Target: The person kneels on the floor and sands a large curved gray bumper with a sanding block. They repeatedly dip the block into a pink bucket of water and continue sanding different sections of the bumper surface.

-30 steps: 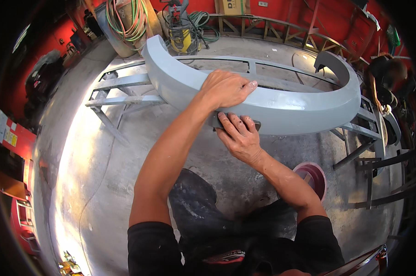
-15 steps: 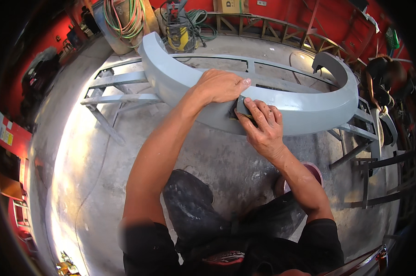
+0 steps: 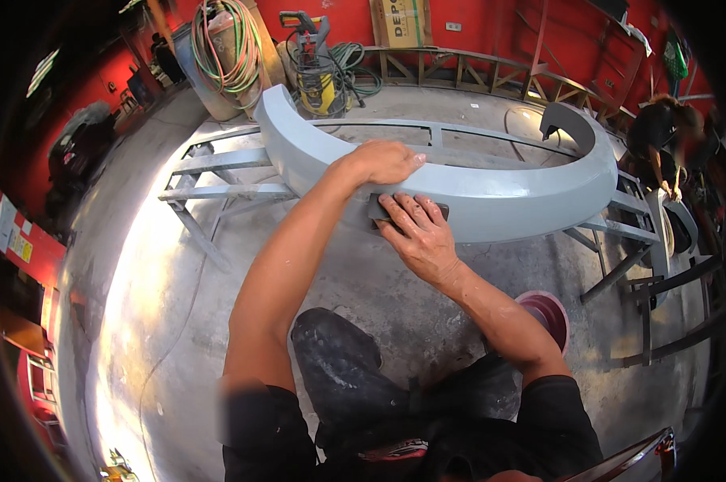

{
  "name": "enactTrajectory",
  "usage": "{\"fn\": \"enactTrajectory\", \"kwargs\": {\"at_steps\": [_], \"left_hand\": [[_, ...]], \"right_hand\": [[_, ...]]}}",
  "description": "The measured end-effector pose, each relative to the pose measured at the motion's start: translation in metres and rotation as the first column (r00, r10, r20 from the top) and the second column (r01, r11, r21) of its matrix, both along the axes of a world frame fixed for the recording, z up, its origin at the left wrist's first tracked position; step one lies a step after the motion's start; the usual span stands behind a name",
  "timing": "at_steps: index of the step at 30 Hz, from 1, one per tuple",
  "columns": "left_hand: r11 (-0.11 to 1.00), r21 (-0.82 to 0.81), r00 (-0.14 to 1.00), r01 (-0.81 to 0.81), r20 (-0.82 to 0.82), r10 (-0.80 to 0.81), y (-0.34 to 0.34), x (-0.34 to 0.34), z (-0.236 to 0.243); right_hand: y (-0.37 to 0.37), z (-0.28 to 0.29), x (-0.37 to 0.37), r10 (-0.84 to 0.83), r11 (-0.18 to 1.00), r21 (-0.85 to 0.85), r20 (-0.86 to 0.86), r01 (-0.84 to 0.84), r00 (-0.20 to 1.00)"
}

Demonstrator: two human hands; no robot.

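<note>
A workshop, apparently for vehicle bodywork. The floor (image 3: 190, 337) is bare, stained concrete and the walls (image 3: 495, 28) are red. A pale grey, arched panel (image 3: 491, 205) like a wheel-arch trim lies across a metal stand (image 3: 226, 190). Behind it are coiled hoses (image 3: 233, 81) and a yellow-and-black machine (image 3: 319, 76). A reddish bucket (image 3: 563, 321) sits nearby; at far right, another person (image 3: 650, 132) bends over curved parts (image 3: 683, 226).

Left fingers (image 3: 403, 158) on curved grey panel (image 3: 499, 201), right fingers (image 3: 412, 210) holding dark block (image 3: 376, 210) against its side
</note>
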State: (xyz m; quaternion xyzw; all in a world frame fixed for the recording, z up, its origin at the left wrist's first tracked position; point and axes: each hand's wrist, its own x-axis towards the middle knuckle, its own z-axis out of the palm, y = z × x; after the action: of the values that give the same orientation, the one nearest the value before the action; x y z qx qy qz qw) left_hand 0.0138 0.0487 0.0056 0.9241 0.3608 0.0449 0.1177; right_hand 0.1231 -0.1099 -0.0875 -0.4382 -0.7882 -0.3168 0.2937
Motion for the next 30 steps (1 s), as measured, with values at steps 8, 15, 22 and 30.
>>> {"fn": "enactTrajectory", "kwargs": {"at_steps": [8, 15, 22, 30], "left_hand": [[0.941, 0.217, 0.952, -0.259, 0.222, 0.211, 0.043, -0.090, -0.024], [0.934, 0.232, 0.953, -0.273, 0.198, 0.229, 0.046, -0.086, -0.030], [0.935, 0.209, 0.940, -0.288, 0.250, 0.233, 0.050, -0.097, -0.030], [0.939, 0.202, 0.952, -0.279, 0.189, 0.242, 0.064, -0.089, -0.024]], "right_hand": [[-0.062, -0.041, 0.213, -0.153, 0.983, 0.107, 0.034, 0.148, 0.988], [0.016, 0.006, -0.005, 0.010, 1.000, -0.011, 0.015, -0.010, 1.000], [-0.029, 0.019, 0.141, -0.003, 0.999, 0.036, 0.211, -0.004, 0.978], [0.037, 0.018, -0.021, 0.062, 0.998, -0.031, 0.145, -0.059, 0.987]]}}
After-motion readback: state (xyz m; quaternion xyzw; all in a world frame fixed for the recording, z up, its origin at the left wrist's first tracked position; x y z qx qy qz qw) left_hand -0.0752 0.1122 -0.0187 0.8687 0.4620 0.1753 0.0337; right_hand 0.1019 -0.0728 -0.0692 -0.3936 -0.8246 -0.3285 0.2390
